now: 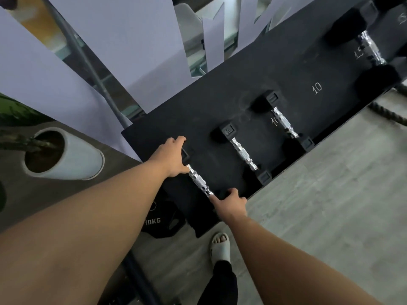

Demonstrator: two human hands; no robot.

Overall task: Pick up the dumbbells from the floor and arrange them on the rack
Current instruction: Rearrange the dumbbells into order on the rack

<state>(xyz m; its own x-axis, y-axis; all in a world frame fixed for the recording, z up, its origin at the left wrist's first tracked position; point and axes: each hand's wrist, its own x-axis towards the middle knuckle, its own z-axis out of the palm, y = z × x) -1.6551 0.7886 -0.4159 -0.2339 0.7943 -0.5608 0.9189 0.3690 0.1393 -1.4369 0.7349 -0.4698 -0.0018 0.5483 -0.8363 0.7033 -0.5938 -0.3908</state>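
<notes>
A black rack shelf runs diagonally from the lower left to the upper right. At its left end lies a small black dumbbell with a chrome handle. My left hand grips its far head and my right hand grips its near head. To the right rest a second small dumbbell marked 5, a third dumbbell, and a larger dumbbell at the far right. A chalked "10" is written on the shelf between the last two.
A white plant pot stands left of the rack. A black 10KG weight plate lies under the rack's left end. My foot in a pale slipper is on the grey floor. A thick rope lies at the right.
</notes>
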